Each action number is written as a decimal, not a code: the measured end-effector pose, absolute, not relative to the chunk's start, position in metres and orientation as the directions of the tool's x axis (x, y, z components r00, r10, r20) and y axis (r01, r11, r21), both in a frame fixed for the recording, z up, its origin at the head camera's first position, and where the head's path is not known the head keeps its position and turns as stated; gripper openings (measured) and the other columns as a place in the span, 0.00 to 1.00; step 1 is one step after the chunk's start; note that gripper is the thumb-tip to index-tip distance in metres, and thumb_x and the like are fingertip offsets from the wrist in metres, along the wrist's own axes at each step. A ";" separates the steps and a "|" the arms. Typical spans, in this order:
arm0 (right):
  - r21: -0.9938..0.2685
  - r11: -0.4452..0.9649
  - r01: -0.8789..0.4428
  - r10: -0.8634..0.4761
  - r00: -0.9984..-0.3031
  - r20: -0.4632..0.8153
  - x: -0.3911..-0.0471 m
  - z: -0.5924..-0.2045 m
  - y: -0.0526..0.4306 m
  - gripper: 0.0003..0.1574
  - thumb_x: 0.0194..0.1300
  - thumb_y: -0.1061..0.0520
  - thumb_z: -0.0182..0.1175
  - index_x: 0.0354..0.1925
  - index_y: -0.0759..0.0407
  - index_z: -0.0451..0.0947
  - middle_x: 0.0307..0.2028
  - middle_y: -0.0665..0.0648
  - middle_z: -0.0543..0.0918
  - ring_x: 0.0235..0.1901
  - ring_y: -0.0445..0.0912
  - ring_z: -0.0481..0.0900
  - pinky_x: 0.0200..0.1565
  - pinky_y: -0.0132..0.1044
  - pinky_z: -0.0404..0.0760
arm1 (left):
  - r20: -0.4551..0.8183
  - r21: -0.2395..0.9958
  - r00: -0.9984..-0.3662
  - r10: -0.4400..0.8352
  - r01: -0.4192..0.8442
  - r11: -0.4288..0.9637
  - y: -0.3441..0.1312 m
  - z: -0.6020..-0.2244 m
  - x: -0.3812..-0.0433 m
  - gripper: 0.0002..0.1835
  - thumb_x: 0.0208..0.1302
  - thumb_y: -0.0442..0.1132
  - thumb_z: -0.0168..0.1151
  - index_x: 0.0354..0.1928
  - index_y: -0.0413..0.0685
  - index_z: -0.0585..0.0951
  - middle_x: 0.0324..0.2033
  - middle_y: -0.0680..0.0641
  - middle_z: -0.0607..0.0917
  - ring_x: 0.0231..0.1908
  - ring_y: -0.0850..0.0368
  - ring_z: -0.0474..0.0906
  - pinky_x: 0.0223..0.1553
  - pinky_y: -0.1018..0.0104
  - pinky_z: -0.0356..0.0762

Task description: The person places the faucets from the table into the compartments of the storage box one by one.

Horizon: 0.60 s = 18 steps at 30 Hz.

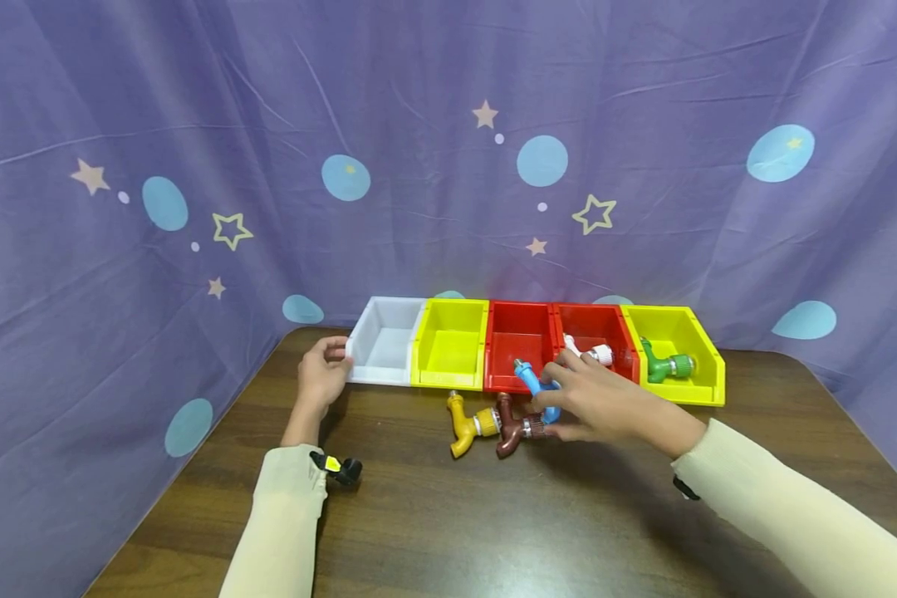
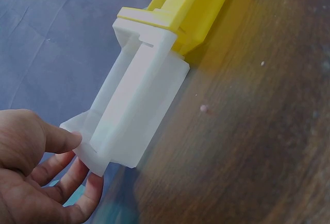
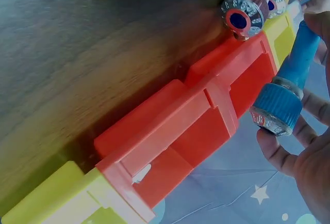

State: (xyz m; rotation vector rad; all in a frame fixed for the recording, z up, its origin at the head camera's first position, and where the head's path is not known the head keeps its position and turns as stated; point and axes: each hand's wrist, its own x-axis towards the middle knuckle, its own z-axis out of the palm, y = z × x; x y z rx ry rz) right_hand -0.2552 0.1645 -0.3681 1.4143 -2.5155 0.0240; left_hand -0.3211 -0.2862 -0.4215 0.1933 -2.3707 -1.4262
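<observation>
My right hand (image 1: 601, 400) grips a light blue tap (image 1: 527, 378) above the front edge of the red bins. In the right wrist view, the blue tap's ribbed knob (image 3: 278, 105) sits among my fingers. My left hand (image 1: 323, 375) holds the left wall of the white bin (image 2: 129, 100), thumb on its rim and fingers outside. A yellow tap (image 1: 462, 428) and a brown tap (image 1: 508, 432) lie side by side on the table, just left of my right hand. The white tap (image 1: 601, 355) lies in the right-hand red bin (image 1: 594, 320), partly behind my fingers.
The bins form one touching row near the curtain (image 1: 433, 100). Beside the white bin are a yellow bin (image 1: 450, 353) and a red bin (image 1: 512, 345). At the far right, another yellow bin (image 1: 706, 390) contains a green tap (image 1: 661, 368). The wooden table (image 1: 456, 515) extends forward.
</observation>
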 end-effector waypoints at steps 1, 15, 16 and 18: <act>0.105 0.532 -0.840 -0.835 -0.500 0.230 -0.257 -0.368 0.163 0.24 0.57 0.37 0.75 0.50 0.38 0.84 0.48 0.51 0.78 0.49 0.48 0.68 0.45 0.46 0.78 | 0.236 0.876 -0.924 -0.301 0.068 0.477 -0.286 -0.421 -0.321 0.21 0.67 0.27 0.62 0.61 0.40 0.79 0.49 0.37 0.83 0.48 0.44 0.83 0.37 0.74 0.79; 0.114 0.589 -0.800 -0.795 -0.547 0.262 -0.286 -0.365 0.137 0.22 0.59 0.39 0.74 0.49 0.42 0.85 0.49 0.55 0.80 0.47 0.51 0.68 0.45 0.46 0.75 | 0.235 0.874 -0.924 -0.301 0.066 0.481 -0.287 -0.421 -0.321 0.21 0.67 0.27 0.62 0.61 0.40 0.79 0.49 0.36 0.83 0.49 0.44 0.83 0.39 0.74 0.78; 0.112 0.590 -0.800 -0.794 -0.549 0.263 -0.288 -0.365 0.135 0.22 0.59 0.39 0.74 0.50 0.42 0.85 0.50 0.55 0.80 0.47 0.51 0.68 0.44 0.46 0.75 | 0.236 0.874 -0.924 -0.301 0.066 0.481 -0.286 -0.421 -0.321 0.21 0.67 0.27 0.62 0.61 0.40 0.79 0.49 0.36 0.83 0.49 0.44 0.83 0.39 0.73 0.79; 0.107 0.594 -0.797 -0.789 -0.552 0.269 -0.294 -0.366 0.132 0.22 0.60 0.39 0.73 0.51 0.42 0.85 0.50 0.56 0.80 0.47 0.51 0.68 0.43 0.45 0.74 | 0.236 0.874 -0.924 -0.302 0.065 0.482 -0.286 -0.421 -0.321 0.21 0.67 0.27 0.62 0.61 0.40 0.79 0.49 0.37 0.83 0.48 0.44 0.83 0.39 0.73 0.79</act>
